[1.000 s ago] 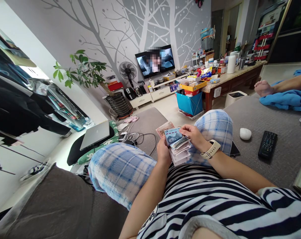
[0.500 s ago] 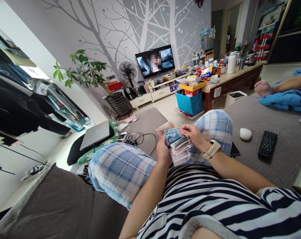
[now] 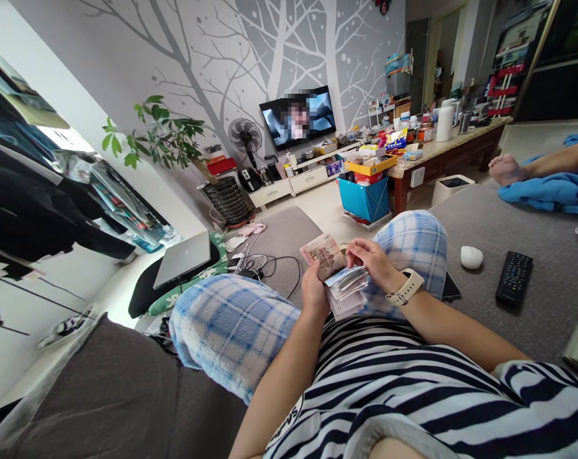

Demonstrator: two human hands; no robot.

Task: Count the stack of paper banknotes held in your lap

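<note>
A wad of banknotes is in my left hand, gripped near its left side. A brown note marked 20 stands up at the top of the wad. Below it, bluish and pale notes fold down towards my lap, their edges fanned. My right hand, with a cream watch on the wrist, is closed in a pinch at the brown note's right edge. The fingers partly hide what lies between them.
On the grey couch to my right lie a white mouse, a black remote and a dark phone. Another person's foot rests on it further back. Cables and a laptop lie to the left.
The blue note that stood in front of the brown one has been folded down onto the wad. The brown note now faces me in full. My right hand has shifted only slightly.
</note>
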